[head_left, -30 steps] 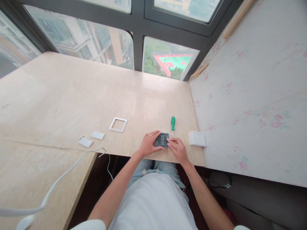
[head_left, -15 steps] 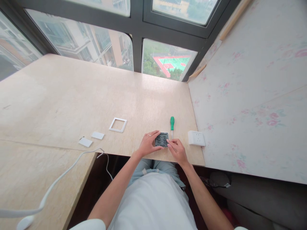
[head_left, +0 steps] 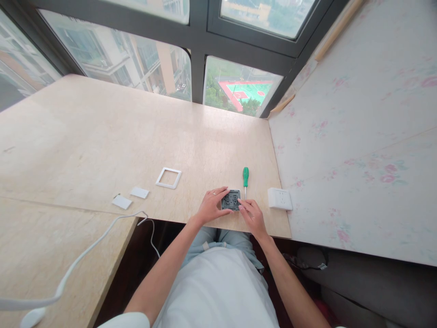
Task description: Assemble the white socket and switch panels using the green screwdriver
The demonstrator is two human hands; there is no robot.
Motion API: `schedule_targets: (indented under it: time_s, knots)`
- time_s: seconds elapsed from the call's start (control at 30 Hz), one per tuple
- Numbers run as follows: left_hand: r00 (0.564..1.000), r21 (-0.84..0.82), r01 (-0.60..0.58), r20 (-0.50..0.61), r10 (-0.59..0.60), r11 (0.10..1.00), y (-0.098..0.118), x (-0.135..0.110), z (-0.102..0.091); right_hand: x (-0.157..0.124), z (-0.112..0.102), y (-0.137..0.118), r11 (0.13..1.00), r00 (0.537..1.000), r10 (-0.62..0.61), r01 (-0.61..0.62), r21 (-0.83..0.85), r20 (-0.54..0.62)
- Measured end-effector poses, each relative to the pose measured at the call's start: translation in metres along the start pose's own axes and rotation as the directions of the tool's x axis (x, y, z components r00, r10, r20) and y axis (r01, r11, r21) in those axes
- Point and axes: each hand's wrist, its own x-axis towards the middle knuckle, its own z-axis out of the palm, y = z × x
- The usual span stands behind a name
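Note:
A grey wall switch base (head_left: pixel 231 200), its inner mechanism facing up, is at the front edge of the tabletop. My left hand (head_left: pixel 212 206) grips its left side, thumb along the near edge and fingers along the far edge. At its right side is my right hand (head_left: pixel 253 217), thumb and index finger pinched together against the base; whether a small part is between those fingertips I cannot make out. Just beyond lies a green-handled screwdriver (head_left: pixel 246 176), its shaft pointing toward me. A white square frame (head_left: pixel 168 178) and two white switch rockers (head_left: pixel 139 192) lie to the left.
On the right, a white wall socket (head_left: pixel 280 198) sits against the flowered wall (head_left: pixel 341 182). A white cable (head_left: pixel 99 243) runs across the left part of the stone-patterned tabletop (head_left: pixel 112 136) and hangs over its edge. Dark-framed windows (head_left: pixel 198 73) stand behind.
Both hands stay around the switch base with almost the same grip. The whole view has shifted very slightly; the screwdriver, frame and rockers have not moved on the tabletop.

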Motion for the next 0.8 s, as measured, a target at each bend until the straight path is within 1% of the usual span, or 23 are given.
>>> schedule_targets:
  time_s: [0.13,0.27,0.33,0.4,0.47,0.53,0.6,0.7,0.8]
  knots:
    - [1.000,-0.001,0.017,0.007,-0.017,1.000,0.001,0.000,0.000,0.002,-0.002,-0.001,1.000,1.000,-0.005,0.005,0.015,-0.013]
    - [0.999,0.005,0.032,0.014,-0.032,0.999,0.002,0.000,-0.001,0.015,-0.008,0.000,0.998,0.996,0.024,-0.019,0.055,-0.083]
    - [0.999,0.009,0.039,0.021,-0.039,0.999,0.003,0.001,-0.001,0.030,-0.012,0.002,0.996,0.990,0.070,-0.062,0.067,-0.123]
    - [0.999,0.012,0.045,0.027,-0.045,0.999,0.003,0.001,-0.002,0.051,-0.014,0.008,0.991,0.981,0.132,-0.126,0.050,-0.142]
    - [0.999,0.012,0.044,0.026,-0.044,0.999,0.003,0.001,-0.002,0.076,-0.013,0.016,0.975,0.970,0.209,-0.216,-0.044,-0.125]
    - [0.999,0.012,0.044,0.018,-0.045,0.999,0.003,0.001,-0.001,0.099,-0.009,0.027,0.960,0.959,0.249,-0.263,-0.094,-0.138]
    - [0.999,0.014,0.047,0.015,-0.048,0.999,0.003,0.000,-0.001,0.119,-0.004,0.036,0.947,0.952,0.280,-0.295,-0.128,-0.125]
    - [0.999,0.017,0.050,0.012,-0.050,0.999,0.002,-0.001,-0.001,0.135,0.000,0.044,0.939,0.949,0.301,-0.312,-0.144,-0.091]
    - [0.999,0.017,0.049,0.006,-0.049,0.999,0.002,-0.002,-0.001,0.139,-0.006,0.045,0.945,0.949,0.309,-0.314,-0.096,-0.060]
